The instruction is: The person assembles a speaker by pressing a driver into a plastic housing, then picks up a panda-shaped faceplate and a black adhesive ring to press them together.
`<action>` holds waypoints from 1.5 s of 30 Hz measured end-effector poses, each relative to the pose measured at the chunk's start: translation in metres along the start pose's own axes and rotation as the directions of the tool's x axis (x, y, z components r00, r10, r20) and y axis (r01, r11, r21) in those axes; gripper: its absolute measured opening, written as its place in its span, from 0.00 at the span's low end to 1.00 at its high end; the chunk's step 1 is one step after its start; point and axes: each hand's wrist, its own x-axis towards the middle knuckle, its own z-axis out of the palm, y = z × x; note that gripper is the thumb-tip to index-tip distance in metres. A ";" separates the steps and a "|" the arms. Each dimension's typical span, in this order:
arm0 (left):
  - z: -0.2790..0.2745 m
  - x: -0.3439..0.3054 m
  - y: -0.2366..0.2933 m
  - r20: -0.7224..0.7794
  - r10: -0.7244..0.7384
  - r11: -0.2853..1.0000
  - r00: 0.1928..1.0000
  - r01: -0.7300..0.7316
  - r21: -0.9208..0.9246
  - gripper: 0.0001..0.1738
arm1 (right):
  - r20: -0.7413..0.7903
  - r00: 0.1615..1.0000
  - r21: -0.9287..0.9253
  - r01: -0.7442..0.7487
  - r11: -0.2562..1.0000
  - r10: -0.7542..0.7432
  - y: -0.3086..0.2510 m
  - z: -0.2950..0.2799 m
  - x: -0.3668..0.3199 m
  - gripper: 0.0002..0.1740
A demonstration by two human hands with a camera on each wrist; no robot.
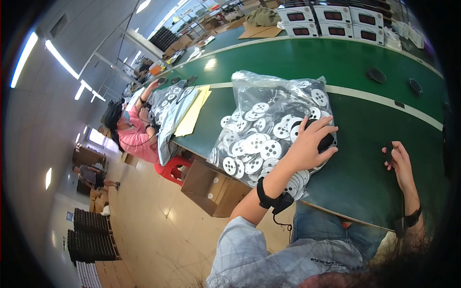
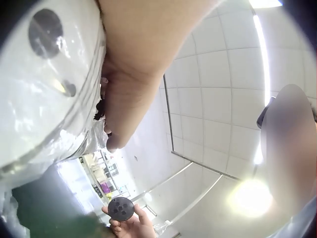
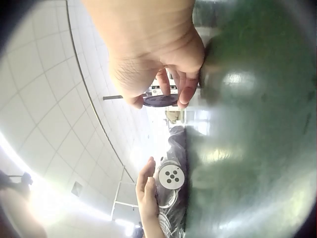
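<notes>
A clear plastic bag (image 1: 278,86) full of white round discs with small holes lies on the green table. My left hand (image 1: 307,139) is at the bag's right side, with thumb and fingers curved around a black disc (image 1: 326,142), partly hidden beneath the hand. Beside that hand in the right wrist view, a white disc (image 3: 172,177) shows several dark holes. Over the table to the right, my right hand (image 1: 401,163) pinches another black disc (image 1: 389,152) between thumb and fingers. From the left wrist, this black disc (image 2: 121,208) shows its face with several holes.
Two dark oval pieces (image 1: 376,75) lie on the green belt beyond the table's pale strip. Printed boxes (image 1: 331,21) are stacked at the back. To the left, a person in pink (image 1: 137,141) works beside another bag. An open cardboard box (image 1: 211,189) stands below the table edge.
</notes>
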 end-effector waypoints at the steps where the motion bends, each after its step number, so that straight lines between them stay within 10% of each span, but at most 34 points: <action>1: 0.000 0.000 0.000 -0.030 -0.010 1.000 0.999 0.010 -0.020 0.29 | -0.007 1.000 0.003 -0.001 1.000 0.001 0.002 0.000 0.000 0.14; 7: -0.071 -0.022 -0.004 -0.418 0.043 0.998 0.907 -0.022 0.056 0.20 | -0.015 1.000 0.059 0.013 0.998 -0.012 0.003 -0.005 0.003 0.14; 11: -0.168 -0.073 -0.101 -0.570 -0.355 0.916 0.741 0.397 -0.055 0.11 | -0.033 0.999 0.065 0.003 0.998 -0.001 0.007 -0.007 -0.002 0.14; 14: -0.201 -0.110 -0.223 -0.493 -0.595 0.620 0.635 0.753 0.221 0.23 | -0.050 0.999 0.033 -0.013 0.999 0.015 0.005 -0.006 0.002 0.15; 19: -0.205 -0.123 -0.292 -0.226 -0.839 0.349 0.495 0.808 0.475 0.32 | -0.059 0.998 0.077 0.002 0.997 0.003 0.011 -0.010 0.005 0.16; 29: -0.212 -0.157 -0.303 -0.177 -0.913 0.387 0.369 0.918 -0.082 0.14 | -0.041 0.999 0.099 -0.004 0.995 0.008 0.003 -0.008 0.001 0.12; 35: -0.206 -0.344 -0.307 -0.508 -0.860 0.497 0.047 0.309 -0.811 0.09 | -0.052 0.999 0.024 -0.005 1.000 0.006 0.000 -0.008 0.000 0.12; 36: -0.190 -0.389 -0.337 -0.606 -0.781 0.496 -0.149 0.442 -0.747 0.09 | -0.054 0.998 0.009 -0.011 1.000 0.011 0.001 -0.008 0.001 0.12; 40: -0.111 -0.464 -0.282 -0.415 -0.784 0.268 -0.461 0.352 -0.897 0.11 | -0.063 0.998 0.028 -0.009 1.000 0.011 0.007 -0.013 0.004 0.13; 45: -0.013 -0.539 -0.292 -0.130 -0.855 0.104 -0.503 0.079 -0.991 0.10 | -0.078 0.997 0.016 -0.009 1.000 0.010 0.023 -0.035 0.009 0.26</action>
